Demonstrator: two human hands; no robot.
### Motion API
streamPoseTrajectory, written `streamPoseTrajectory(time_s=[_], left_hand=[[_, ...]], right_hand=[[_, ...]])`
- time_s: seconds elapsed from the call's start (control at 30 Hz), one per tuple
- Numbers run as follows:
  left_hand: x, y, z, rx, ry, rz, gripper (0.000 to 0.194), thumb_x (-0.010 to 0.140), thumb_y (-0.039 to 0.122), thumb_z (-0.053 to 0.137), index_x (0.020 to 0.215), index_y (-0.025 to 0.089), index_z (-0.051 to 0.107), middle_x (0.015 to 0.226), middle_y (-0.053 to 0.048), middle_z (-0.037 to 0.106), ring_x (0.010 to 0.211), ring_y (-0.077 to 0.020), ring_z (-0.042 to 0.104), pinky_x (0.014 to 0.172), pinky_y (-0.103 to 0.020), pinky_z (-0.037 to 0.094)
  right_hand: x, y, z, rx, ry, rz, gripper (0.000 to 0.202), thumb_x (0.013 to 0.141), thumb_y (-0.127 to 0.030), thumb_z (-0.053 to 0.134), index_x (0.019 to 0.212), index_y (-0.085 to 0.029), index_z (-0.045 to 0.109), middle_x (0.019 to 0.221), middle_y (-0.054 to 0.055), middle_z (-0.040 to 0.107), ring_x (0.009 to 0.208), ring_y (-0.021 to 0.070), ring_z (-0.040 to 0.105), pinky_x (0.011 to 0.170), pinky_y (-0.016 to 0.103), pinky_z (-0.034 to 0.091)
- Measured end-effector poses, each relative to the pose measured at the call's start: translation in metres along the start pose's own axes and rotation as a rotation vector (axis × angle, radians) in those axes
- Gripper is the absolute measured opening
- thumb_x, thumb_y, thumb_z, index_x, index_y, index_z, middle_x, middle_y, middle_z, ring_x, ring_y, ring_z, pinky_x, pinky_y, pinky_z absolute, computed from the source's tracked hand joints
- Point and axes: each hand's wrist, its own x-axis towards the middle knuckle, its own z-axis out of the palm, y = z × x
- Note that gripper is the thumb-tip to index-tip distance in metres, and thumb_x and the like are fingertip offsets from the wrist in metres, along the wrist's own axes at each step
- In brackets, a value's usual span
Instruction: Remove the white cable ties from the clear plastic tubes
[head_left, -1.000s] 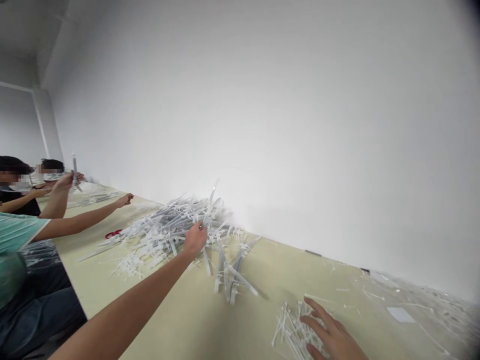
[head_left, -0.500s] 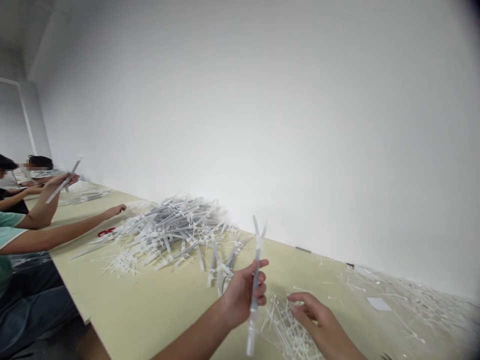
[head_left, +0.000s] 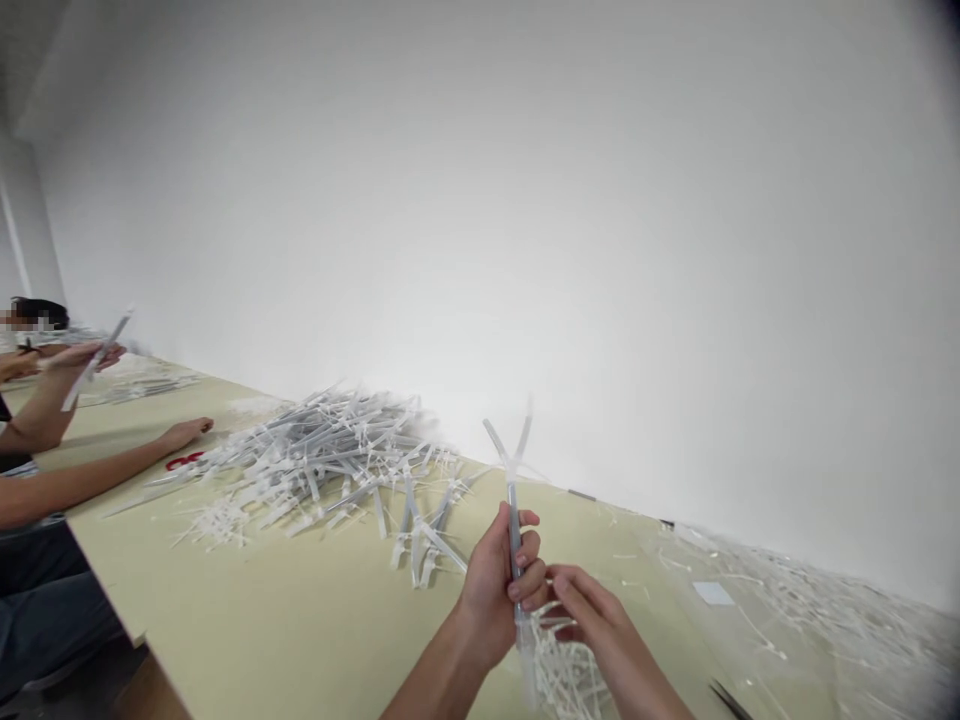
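My left hand (head_left: 501, 575) is wrapped around a grey Y-shaped tube (head_left: 515, 530), held upright with its two arms spread at the top. A thin white tie sticks out near the fork, and clear, whitish sleeving covers the lower end. Close beside the left fingertips is my right hand (head_left: 596, 620), its fingers bent together in a pinch; whatever may be between them is too small to make out. Beneath both hands lies a heap of white cable ties (head_left: 566, 675), partly covered by them.
A large pile of similar grey tubes (head_left: 330, 450) lies left on the yellowish table (head_left: 300, 630). Red-handled scissors (head_left: 184, 461) rest by a co-worker's arm (head_left: 112, 475). Dark pointed tips (head_left: 727, 700), a white card (head_left: 712, 593) and scattered ties lie right. A wall stands behind.
My right hand has moved from the cable-tie heap up and left to the left hand's fingers. The tube has risen slightly. The view has shifted a little to the right.
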Motion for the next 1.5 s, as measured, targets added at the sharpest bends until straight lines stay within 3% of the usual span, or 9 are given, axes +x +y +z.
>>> streamPoseTrajectory(time_s=[0.13, 0.2, 0.37, 0.53, 0.87, 1.0, 1.13, 1.33, 1.5], left_hand=[[0.011, 0.0, 0.022, 0.093, 0.028, 0.061, 0.033, 0.087, 0.052, 0.043, 0.086, 0.021, 0.052, 0.05, 0.009, 0.027, 0.032, -0.0026, 0.016, 0.033, -0.019, 0.013], [0.017, -0.004, 0.036, 0.109, 0.048, 0.088, 0.033, 0.086, 0.052, 0.044, 0.085, 0.021, 0.052, 0.051, 0.009, 0.026, 0.033, -0.0024, 0.015, 0.033, -0.018, 0.014], [0.029, -0.01, 0.069, 0.099, 0.072, 0.12, 0.034, 0.085, 0.055, 0.045, 0.084, 0.022, 0.051, 0.051, 0.009, 0.025, 0.034, -0.0028, 0.014, 0.033, -0.018, 0.017], [0.035, -0.014, 0.086, 0.09, 0.034, 0.06, 0.035, 0.084, 0.057, 0.044, 0.081, 0.022, 0.049, 0.049, 0.01, 0.022, 0.033, -0.0027, 0.011, 0.032, -0.017, 0.016], [0.055, -0.024, 0.083, 0.045, 0.002, -0.027, 0.035, 0.083, 0.057, 0.046, 0.08, 0.022, 0.047, 0.048, 0.011, 0.021, 0.032, -0.0022, 0.008, 0.031, -0.016, 0.016], [0.063, -0.024, 0.077, 0.021, 0.013, -0.02, 0.035, 0.082, 0.057, 0.048, 0.079, 0.022, 0.046, 0.047, 0.011, 0.02, 0.033, -0.0027, 0.006, 0.031, -0.016, 0.015], [0.065, -0.024, 0.074, -0.003, 0.046, 0.025, 0.033, 0.082, 0.055, 0.049, 0.079, 0.022, 0.047, 0.048, 0.011, 0.02, 0.034, -0.003, 0.006, 0.032, -0.016, 0.014], [0.061, -0.021, 0.079, -0.023, 0.075, 0.055, 0.033, 0.084, 0.054, 0.047, 0.077, 0.022, 0.046, 0.048, 0.01, 0.018, 0.034, -0.0036, 0.006, 0.031, -0.016, 0.017], [0.056, -0.022, 0.082, -0.026, 0.064, 0.047, 0.034, 0.084, 0.054, 0.046, 0.075, 0.022, 0.045, 0.048, 0.01, 0.017, 0.033, -0.0033, 0.007, 0.031, -0.016, 0.016]], right_hand=[[-0.008, -0.006, -0.013, 0.025, -0.088, -0.051, 0.046, 0.075, -0.06, 0.058, 0.081, -0.015, 0.064, 0.073, 0.005, 0.062, 0.07, 0.0185, 0.058, 0.067, 0.032, 0.047], [-0.01, -0.015, -0.017, -0.024, -0.071, -0.107, 0.043, 0.076, -0.057, 0.059, 0.074, -0.015, 0.062, 0.068, 0.003, 0.058, 0.067, 0.017, 0.055, 0.065, 0.03, 0.046], [-0.012, -0.034, -0.024, -0.237, 0.075, -0.208, 0.037, 0.079, -0.052, 0.058, 0.086, -0.016, 0.062, 0.073, 0.004, 0.062, 0.067, 0.0165, 0.054, 0.06, 0.027, 0.042], [-0.012, -0.045, -0.041, -0.26, 0.0, -0.231, 0.036, 0.08, -0.05, 0.057, 0.08, -0.015, 0.064, 0.073, 0.005, 0.061, 0.061, 0.0154, 0.053, 0.057, 0.027, 0.047], [-0.008, -0.051, -0.06, -0.216, 0.01, -0.159, 0.033, 0.078, -0.048, 0.062, 0.078, -0.016, 0.066, 0.079, 0.007, 0.064, 0.062, 0.015, 0.055, 0.058, 0.027, 0.048], [-0.008, -0.053, -0.07, -0.309, 0.017, -0.101, 0.032, 0.075, -0.047, 0.064, 0.085, -0.017, 0.068, 0.074, 0.005, 0.064, 0.063, 0.0157, 0.055, 0.057, 0.026, 0.045], [-0.013, -0.055, -0.079, -0.458, 0.051, -0.054, 0.024, 0.075, -0.042, 0.065, 0.074, -0.019, 0.069, 0.066, 0.003, 0.064, 0.062, 0.0163, 0.056, 0.059, 0.027, 0.044], [-0.018, -0.06, -0.073, -0.517, 0.07, -0.046, 0.016, 0.075, -0.037, 0.064, 0.08, -0.022, 0.069, 0.071, 0.001, 0.066, 0.067, 0.0172, 0.059, 0.063, 0.027, 0.045], [-0.024, -0.065, -0.069, -0.545, 0.032, -0.07, 0.02, 0.078, -0.035, 0.06, 0.068, -0.02, 0.068, 0.063, 0.002, 0.065, 0.063, 0.0173, 0.057, 0.058, 0.026, 0.042]])
